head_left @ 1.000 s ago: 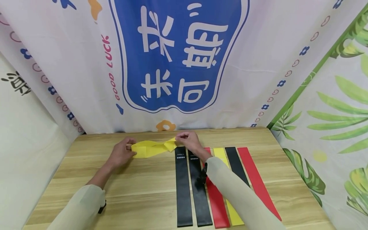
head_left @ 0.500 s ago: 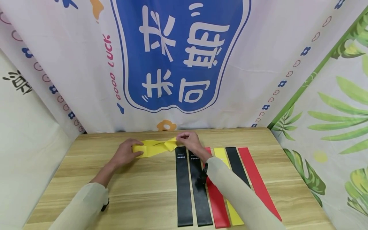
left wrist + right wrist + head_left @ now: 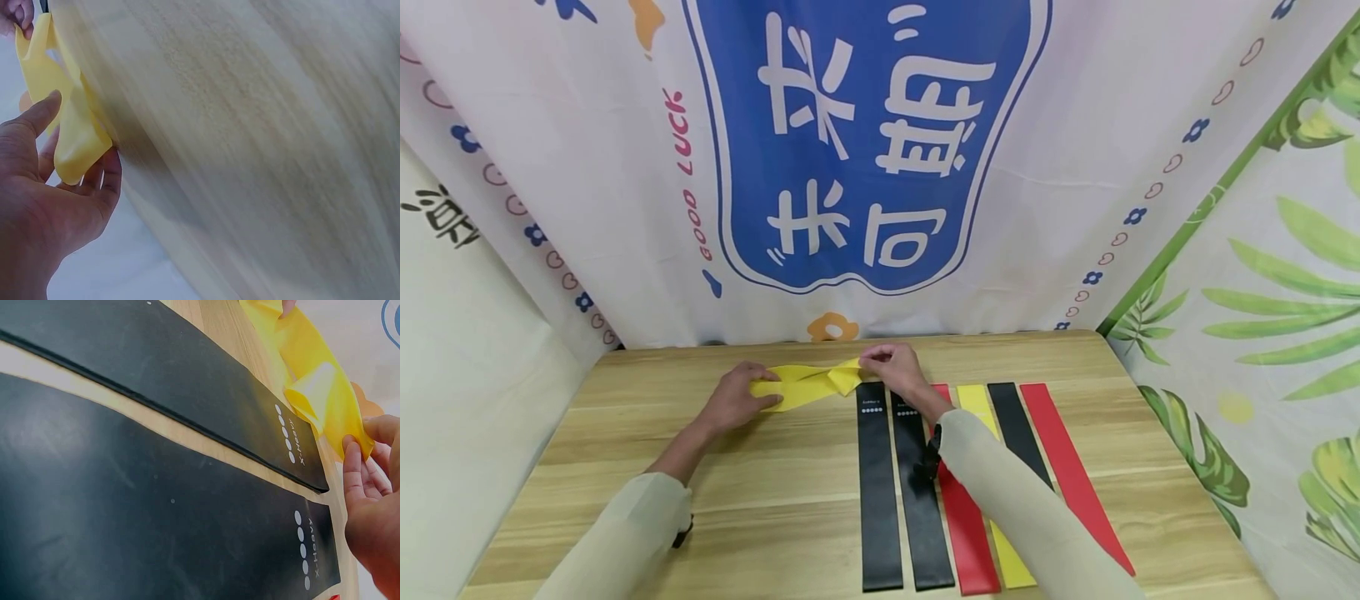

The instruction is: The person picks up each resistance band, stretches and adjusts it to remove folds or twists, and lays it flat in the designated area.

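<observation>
A yellow resistance band (image 3: 808,385) stretches loosely between the two hands near the table's far edge, twisted and folded toward its right end. The left hand (image 3: 736,398) holds its left end. In the left wrist view, the thumb lies on one side of the yellow loop (image 3: 82,140) and the fingers curl at the other. At the right end, the right hand (image 3: 897,368) pinches the band between thumb and fingertips, as the right wrist view shows on the yellow rubber (image 3: 315,375). Just below that hand lie the printed ends of two black bands (image 3: 880,500).
To the right, a red band (image 3: 966,521), another yellow band (image 3: 1011,560), a black band (image 3: 1017,425) and a second red band (image 3: 1067,458) lie side by side, partly under the right forearm. Printed curtains (image 3: 985,292) hang behind the wooden table (image 3: 760,517).
The left hand has shifted slightly right along the yellow band and covers more of its left end. The right hand keeps its pinch in the same place.
</observation>
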`<state>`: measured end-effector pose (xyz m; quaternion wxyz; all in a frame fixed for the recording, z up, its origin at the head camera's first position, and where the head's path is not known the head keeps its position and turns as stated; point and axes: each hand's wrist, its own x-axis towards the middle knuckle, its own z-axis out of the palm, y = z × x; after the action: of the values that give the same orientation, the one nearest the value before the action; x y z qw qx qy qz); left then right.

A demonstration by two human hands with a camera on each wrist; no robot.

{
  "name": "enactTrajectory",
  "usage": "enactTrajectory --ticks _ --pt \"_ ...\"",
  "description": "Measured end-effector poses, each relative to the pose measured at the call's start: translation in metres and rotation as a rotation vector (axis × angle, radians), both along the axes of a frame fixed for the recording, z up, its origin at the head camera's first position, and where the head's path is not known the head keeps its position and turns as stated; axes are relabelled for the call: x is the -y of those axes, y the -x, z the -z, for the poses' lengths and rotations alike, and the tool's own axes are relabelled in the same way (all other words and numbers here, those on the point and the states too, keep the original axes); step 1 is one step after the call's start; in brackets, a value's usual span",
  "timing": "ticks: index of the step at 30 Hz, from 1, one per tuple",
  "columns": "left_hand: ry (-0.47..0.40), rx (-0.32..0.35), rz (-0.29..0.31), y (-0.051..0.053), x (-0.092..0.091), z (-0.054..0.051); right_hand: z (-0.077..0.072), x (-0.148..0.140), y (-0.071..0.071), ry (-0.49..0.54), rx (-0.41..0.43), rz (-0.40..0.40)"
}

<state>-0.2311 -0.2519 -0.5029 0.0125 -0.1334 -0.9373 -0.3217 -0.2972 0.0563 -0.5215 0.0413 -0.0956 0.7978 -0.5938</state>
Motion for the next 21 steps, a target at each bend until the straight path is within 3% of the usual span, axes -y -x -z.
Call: enactTrajectory --ticks 14,21 --pt "0.011 0.010 -0.051 0.0009 -0.0090 -0.0035 -0.0003 0.0001 0.0029 -0.026 0.013 0.016" --pt "-0.052 -0.056 -0.016 -0.0023 -0.0038 -0.0049 -0.0032 -0.0019 0.0022 -0.040 0.017 0.032"
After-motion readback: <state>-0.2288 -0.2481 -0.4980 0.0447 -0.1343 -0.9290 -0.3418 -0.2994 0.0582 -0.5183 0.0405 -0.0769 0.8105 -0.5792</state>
